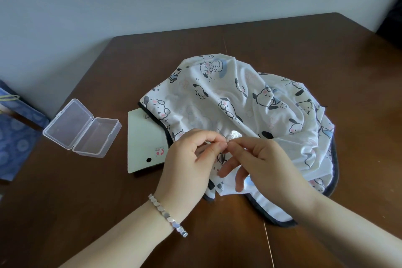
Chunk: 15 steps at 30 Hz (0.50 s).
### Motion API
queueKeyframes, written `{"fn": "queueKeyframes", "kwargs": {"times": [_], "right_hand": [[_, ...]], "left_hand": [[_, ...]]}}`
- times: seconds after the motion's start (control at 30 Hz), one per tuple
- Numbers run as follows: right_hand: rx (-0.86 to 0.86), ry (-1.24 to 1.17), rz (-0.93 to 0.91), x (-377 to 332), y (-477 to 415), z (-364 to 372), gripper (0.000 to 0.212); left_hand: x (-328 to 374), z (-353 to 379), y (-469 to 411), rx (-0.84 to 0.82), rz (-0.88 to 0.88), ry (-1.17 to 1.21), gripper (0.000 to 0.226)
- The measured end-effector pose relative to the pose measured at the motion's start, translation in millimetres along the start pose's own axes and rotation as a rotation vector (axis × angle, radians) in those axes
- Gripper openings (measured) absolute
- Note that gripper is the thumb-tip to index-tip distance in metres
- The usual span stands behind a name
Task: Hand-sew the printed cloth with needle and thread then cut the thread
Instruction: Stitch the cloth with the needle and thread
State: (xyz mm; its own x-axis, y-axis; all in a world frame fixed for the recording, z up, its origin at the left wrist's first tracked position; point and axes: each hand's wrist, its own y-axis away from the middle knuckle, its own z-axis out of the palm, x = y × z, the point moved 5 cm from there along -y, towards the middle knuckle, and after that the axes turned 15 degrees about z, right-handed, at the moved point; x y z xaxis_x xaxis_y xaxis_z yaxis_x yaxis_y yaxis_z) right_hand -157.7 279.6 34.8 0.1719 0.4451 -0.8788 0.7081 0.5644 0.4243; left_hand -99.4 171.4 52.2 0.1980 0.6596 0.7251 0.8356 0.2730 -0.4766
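Worktop [108, 202]: dark brown wood.
Printed cloth [250, 104]: white, cartoon-dog pattern, dark binding, heaped from centre toward 3 o'clock.
Left hand [189, 159], with silver bracelet [167, 216], and right hand [265, 159]: at the cloth's 6 o'clock edge, fingertips meeting, both pinching a bunched fold.
Pale green card [143, 143]: partly under the cloth's 9 o'clock edge.
Clear hinged box [82, 128]: open, at 9 o'clock.
Blue patterned bag [15, 137]: far 9 o'clock.
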Motion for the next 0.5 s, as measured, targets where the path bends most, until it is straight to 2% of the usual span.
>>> {"fn": "queueKeyframes", "kwargs": {"times": [0.1,0.27,0.5], "right_hand": [[-0.044,0.012,0.021,-0.9,-1.6,-1.8,0.025],[-0.071,0.278,-0.041,1.7,0.3,1.4,0.019],[-0.097,0.036,0.135,11.2,-2.4,-2.9,0.009]], "left_hand": [[-1.0,0.8,0.1,0.011,0.008,0.017,0.020],[-7.0,5.8,-0.2,-0.009,0.010,0.060,0.013],[-8.8,9.3,1.0,-0.100,-0.091,0.130,0.016]]}}
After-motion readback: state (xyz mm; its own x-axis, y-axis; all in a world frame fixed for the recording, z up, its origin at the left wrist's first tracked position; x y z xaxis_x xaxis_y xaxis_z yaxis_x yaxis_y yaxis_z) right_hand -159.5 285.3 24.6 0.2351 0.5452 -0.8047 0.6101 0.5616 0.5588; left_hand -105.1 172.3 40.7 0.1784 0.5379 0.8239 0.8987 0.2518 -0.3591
